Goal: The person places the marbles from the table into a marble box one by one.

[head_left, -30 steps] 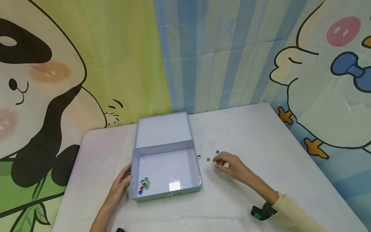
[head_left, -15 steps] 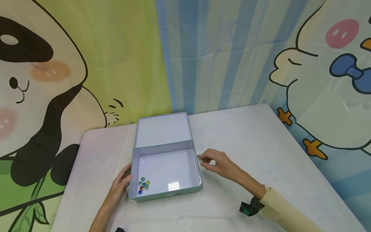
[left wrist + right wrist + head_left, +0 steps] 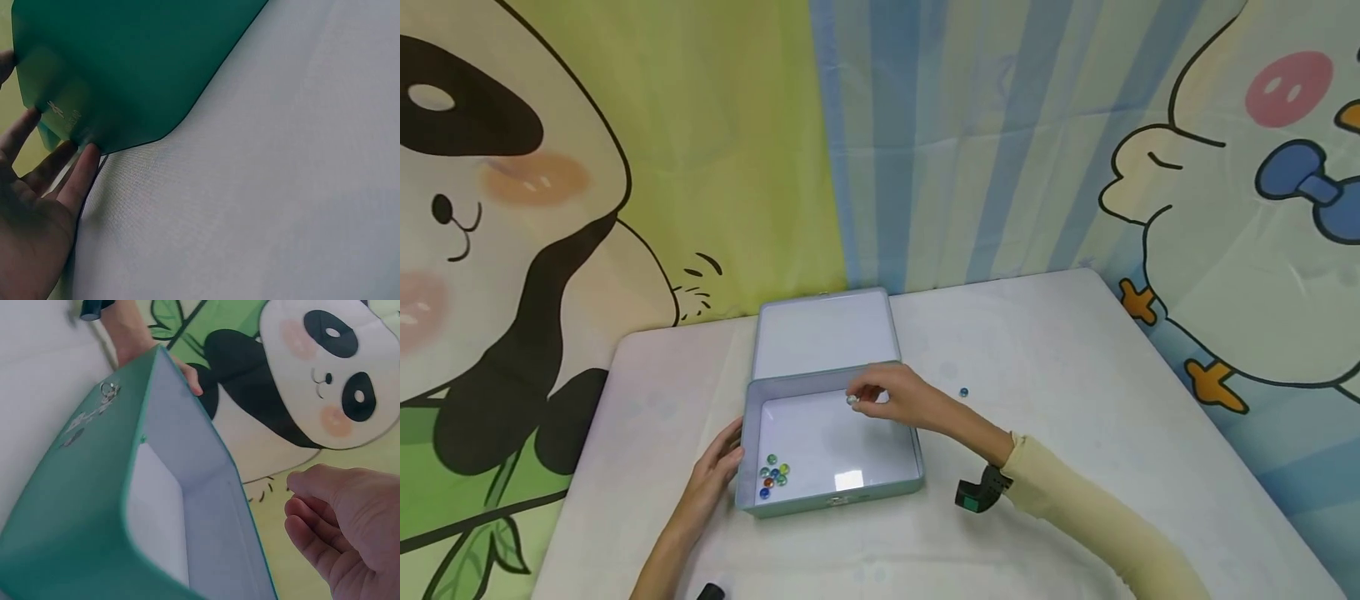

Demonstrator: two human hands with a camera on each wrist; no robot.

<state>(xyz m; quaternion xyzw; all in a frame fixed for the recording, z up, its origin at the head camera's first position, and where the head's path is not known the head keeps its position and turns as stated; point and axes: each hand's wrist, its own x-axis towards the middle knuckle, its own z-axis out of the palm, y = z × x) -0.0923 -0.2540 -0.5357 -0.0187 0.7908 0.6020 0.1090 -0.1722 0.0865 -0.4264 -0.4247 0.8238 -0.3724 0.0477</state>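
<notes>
My right hand (image 3: 901,398) pinches a small pale glass marble (image 3: 852,400) between thumb and fingertips, above the inside of an open green tin box (image 3: 805,504). In the right wrist view the fingers (image 3: 309,540) are bent beside the box's opening. My left hand (image 3: 703,479) rests against the box's left outer wall; the left wrist view has its straight fingers (image 3: 80,175) touching the green side. Several coloured marbles (image 3: 764,493) lie together in the box's front left corner. One blue marble (image 3: 964,392) is on the table, right of the box.
The box's lid (image 3: 823,333) lies folded back behind it. A white cloth covers the table (image 3: 1045,358), and a printed curtain (image 3: 925,150) hangs at its far edge. My right forearm hides part of the cloth beside the box. A black wrist device (image 3: 981,490) sits on it.
My right hand has carried a marble left from the table, over the box's right rim. One green marble inside shifted slightly. The left hand stays at the box's side.
</notes>
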